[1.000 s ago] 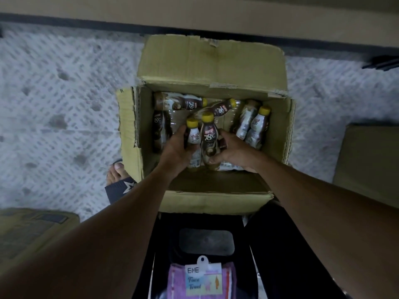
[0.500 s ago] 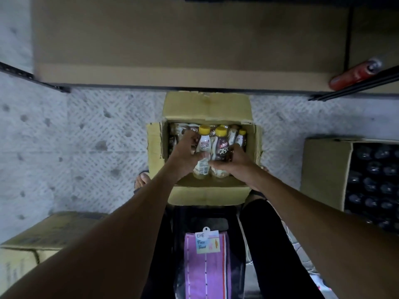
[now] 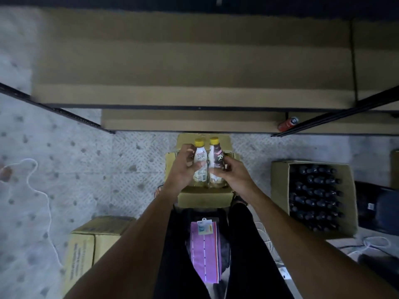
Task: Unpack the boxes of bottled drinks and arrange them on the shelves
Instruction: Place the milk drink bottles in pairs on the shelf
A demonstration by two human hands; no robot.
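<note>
Head view, hands: the left hand [image 3: 183, 169] curls round the pale bottle [image 3: 200, 156] and the right hand [image 3: 235, 175] round the dark bottle [image 3: 216, 157].
Head view, bottles: upright, touching side by side between the hands, above the open box [image 3: 203, 199] and short of the shelves [image 3: 194, 93] ahead.
Handling: probably full plastic bottles, light enough for one hand each; the glossy labels may slip.
Hold: mid-body, below the yellow caps, looks surest.
Nearby: a box of dark bottles [image 3: 280, 190] lies right of the right hand.
</note>
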